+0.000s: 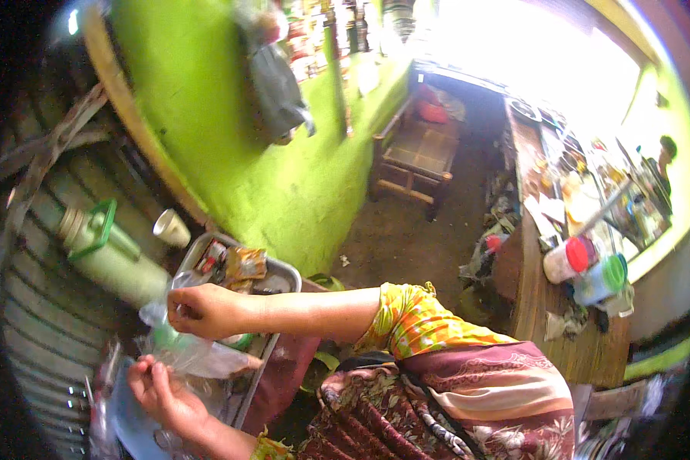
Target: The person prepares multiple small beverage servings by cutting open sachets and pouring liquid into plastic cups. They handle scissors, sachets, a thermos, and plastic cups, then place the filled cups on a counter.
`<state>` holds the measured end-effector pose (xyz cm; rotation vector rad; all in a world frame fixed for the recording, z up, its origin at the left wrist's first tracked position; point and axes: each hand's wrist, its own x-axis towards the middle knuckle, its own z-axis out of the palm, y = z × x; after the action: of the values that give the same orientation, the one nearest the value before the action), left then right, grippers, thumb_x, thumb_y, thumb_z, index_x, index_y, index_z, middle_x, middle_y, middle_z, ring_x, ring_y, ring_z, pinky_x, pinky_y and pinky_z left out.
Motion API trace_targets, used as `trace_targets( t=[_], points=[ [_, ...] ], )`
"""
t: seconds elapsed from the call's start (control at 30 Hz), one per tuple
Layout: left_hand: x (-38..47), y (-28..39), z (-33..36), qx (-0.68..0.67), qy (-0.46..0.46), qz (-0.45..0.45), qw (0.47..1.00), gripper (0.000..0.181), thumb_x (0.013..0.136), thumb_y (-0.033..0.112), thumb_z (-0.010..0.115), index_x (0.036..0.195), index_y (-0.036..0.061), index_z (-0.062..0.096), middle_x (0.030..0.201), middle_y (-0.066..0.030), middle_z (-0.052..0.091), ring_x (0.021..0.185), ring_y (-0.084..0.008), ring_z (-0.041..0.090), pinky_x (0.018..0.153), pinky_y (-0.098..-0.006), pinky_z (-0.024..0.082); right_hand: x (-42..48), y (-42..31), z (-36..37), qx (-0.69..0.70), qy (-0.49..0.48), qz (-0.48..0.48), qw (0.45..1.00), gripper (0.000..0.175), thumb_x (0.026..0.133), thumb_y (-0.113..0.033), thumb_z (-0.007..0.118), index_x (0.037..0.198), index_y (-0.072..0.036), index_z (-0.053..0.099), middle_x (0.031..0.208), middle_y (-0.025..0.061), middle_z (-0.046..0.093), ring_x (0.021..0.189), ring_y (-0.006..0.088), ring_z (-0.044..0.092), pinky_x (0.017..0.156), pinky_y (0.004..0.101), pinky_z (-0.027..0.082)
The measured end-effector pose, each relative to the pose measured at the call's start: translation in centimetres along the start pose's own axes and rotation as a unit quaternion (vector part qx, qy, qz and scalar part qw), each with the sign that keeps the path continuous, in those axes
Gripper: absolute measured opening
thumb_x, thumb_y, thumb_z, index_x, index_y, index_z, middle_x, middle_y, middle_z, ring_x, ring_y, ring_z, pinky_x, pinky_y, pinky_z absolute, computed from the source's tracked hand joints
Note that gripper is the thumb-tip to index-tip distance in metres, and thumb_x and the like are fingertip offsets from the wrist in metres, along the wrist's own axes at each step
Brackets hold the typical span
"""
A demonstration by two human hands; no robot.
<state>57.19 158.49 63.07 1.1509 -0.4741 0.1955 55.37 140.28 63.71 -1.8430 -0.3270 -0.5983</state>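
Observation:
A clear plastic bag [207, 357] stretches between my two hands, over a metal tray [292, 275]. My right hand [210, 311], the upper one in view, has its fingers curled in at the bag's upper part; the fingertips are partly hidden. Below it, my left hand [169, 397] pinches the bag's lower left edge between thumb and fingers, palm turned up. Several small packets, among them an orange-brown one [247, 263], lie in the tray beyond my right hand. Something green shows blurred through the bag.
A pale green flask [123, 270] with a green handle and a white cup [172, 229] stand behind the tray. A blue plastic surface [132, 420] lies by my left hand. Lidded jars [566, 260] stand on a wooden counter [598, 356] at right. A wooden bench [417, 152] stands farther off, and a person [661, 167] is visible at far right.

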Motion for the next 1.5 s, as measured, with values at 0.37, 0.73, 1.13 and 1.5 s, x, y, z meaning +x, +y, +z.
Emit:
trace_targets(
  t=[0.37,0.73,1.13,1.5],
  points=[
    [-4.9,-1.3,12.8,-0.108,-0.237,-0.050,0.964,0.020,0.079,0.001,0.055,0.098,0.0053,0.050,0.097,-0.0036,0.051,0.084,-0.0095,0.047,0.072,-0.0189,0.038,-10.6,-5.8,-12.8,-0.030,0.120,0.122,0.985,0.013,0.082,-0.017,0.059,0.089,-0.007,0.054,0.065,0.0023,0.052,0.057,0.0104,0.050,0.051,0.0282,0.045],
    [-15.4,-16.2,21.1,0.188,-0.517,-0.137,0.824,0.029,0.067,-0.010,0.053,0.094,0.0020,0.057,0.077,-0.0036,0.055,0.066,-0.0105,0.054,0.064,-0.0239,0.045,-28.6,2.2,-17.3,-0.102,0.334,0.377,0.858,0.018,0.084,-0.012,0.058,0.100,-0.005,0.055,0.082,0.0090,0.058,0.066,0.0152,0.060,0.059,0.0295,0.051],
    [-14.8,-15.2,24.6,-0.017,-0.511,-0.337,0.791,0.013,0.074,-0.010,0.053,0.083,-0.0007,0.055,0.077,-0.0049,0.057,0.066,-0.0126,0.056,0.062,-0.0251,0.049,-30.2,9.4,-14.8,-0.038,0.194,0.256,0.946,0.078,0.079,-0.034,0.068,0.139,-0.007,0.026,0.122,0.0096,0.051,0.104,0.0159,0.052,0.085,0.0301,0.045],
    [-17.1,-17.4,19.4,-0.126,-0.358,-0.717,0.585,0.056,0.091,0.052,0.034,0.112,0.0040,0.052,0.095,-0.0144,0.062,0.086,-0.0299,0.061,0.078,-0.0437,0.050,-27.0,8.9,-13.6,-0.057,0.263,0.271,0.924,0.043,0.074,-0.015,0.060,0.113,-0.003,0.046,0.097,0.0138,0.056,0.095,0.0266,0.055,0.081,0.0376,0.042]
  ],
)
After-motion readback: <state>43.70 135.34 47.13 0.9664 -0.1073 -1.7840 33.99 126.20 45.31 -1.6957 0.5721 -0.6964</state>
